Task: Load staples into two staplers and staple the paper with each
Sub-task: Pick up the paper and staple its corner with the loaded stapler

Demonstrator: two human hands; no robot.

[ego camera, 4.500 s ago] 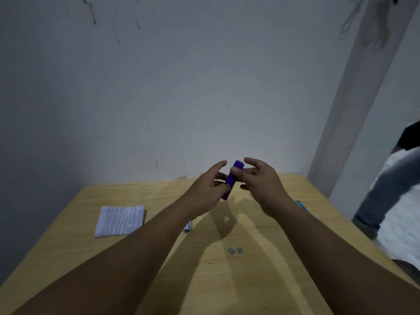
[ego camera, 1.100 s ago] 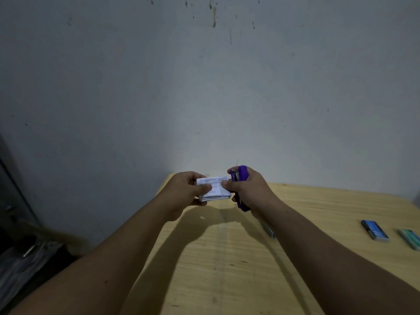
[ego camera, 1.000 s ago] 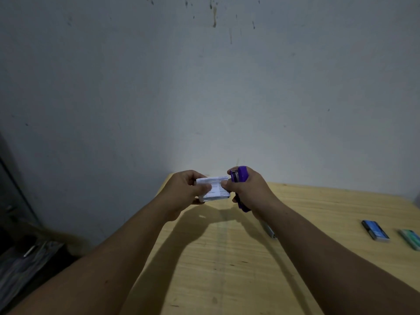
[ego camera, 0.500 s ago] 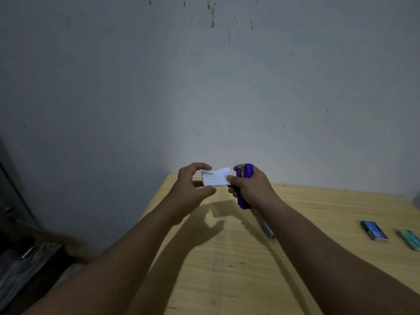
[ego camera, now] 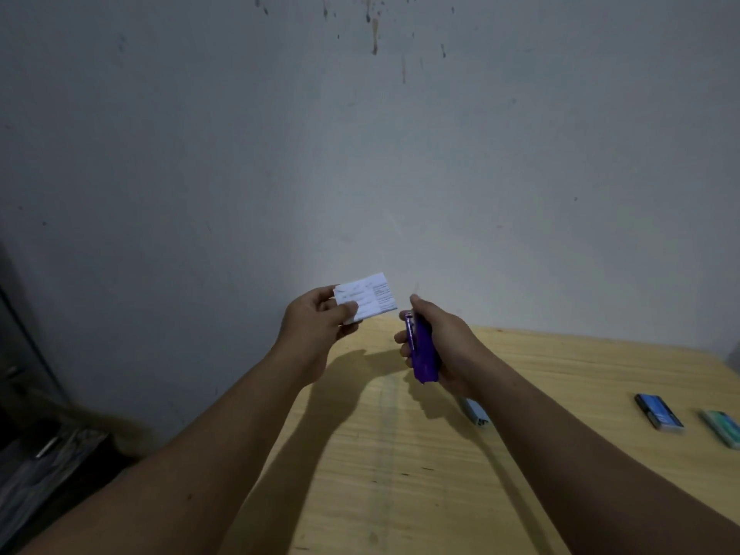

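Hands now apart: left hand point(ego camera: 320, 320) pinches the folded paper point(ego camera: 366, 299) between thumb and fingers, raised in front of the wall, above the far left corner of the bench point(ego camera: 400, 474); right hand point(ego camera: 444, 346) is wrapped round the purple stapler point(ego camera: 421, 352), nose up, held above the bench. A second ago the paper edge sat inside the stapler mouth with both hands close together; half a second ago the left hand had loosened, its fingers opened off the sheet; now the paper is clear of the stapler, a gap between them, and the left hand has a fresh pinch on it, printed face toward the camera

Reads as the first staple just fired and the sheet pulled out for a look; cannot see the staple itself, too small and dim to confirm. If it holds, the purple stapler's half of the task is done

Second stapler point(ego camera: 476, 414), pale blue, lies on the bench just under the right forearm, partly hidden by it. Two staple boxes sit well to the right: blue box point(ego camera: 658, 411) and green box point(ego camera: 722, 427) near the frame edge, just beside each other. Cannot tell whether the pale blue one is already loaded. Likely next: put the purple one down, pick up the other, load or staple the same paper
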